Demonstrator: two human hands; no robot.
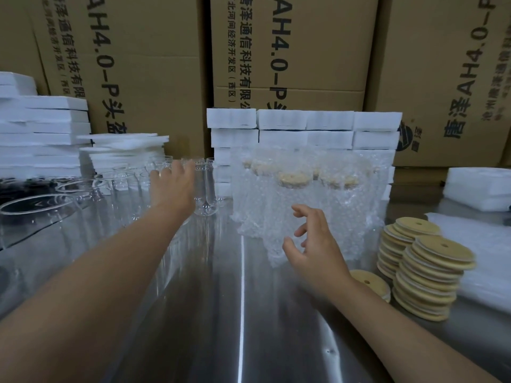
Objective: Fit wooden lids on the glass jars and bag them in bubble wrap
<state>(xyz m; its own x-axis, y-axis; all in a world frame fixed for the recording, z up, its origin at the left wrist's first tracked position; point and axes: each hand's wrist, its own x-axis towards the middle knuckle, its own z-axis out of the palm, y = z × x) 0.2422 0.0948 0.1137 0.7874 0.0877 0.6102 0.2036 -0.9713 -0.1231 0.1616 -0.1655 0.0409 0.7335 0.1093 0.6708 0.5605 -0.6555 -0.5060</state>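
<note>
Landmark: cluster of bubble-wrapped jars (301, 194), standing upright at the middle of the steel surface (221, 313), wooden lids showing dimly through the wrap.

- Left hand (172, 186): left of the cluster, arm stretched forward, fingers spread over the tops of the bare jars. Whether it grips one cannot be told; the palm hides the contact.
- Right hand (315, 250): just in front of the cluster's near edge, fingers loosely curled and apart, holding nothing. Touching the wrap or just clear of it: cannot tell.
- Empty glass jars (206, 186): left of the cluster, upright, without lids, in a group running away to the left edge; the nearest one stands just beside the cluster.
- Wooden lids (431, 275): right of the cluster and nearer the camera, round, pale, each with a small hole, in two leaning stacks that touch one another.
- Single wooden lid (369, 280): lying flat at the foot of the stacks, right of the right wrist.
- White foam blocks (304, 128): stacked directly behind the cluster.
- White foam sheets (44, 134): piled far left of the cluster, behind the bare jars.
- Further white packing material (478, 186): far right of the cluster.
- Cardboard cartons (290, 51): behind everything, printed with black lettering.
</note>
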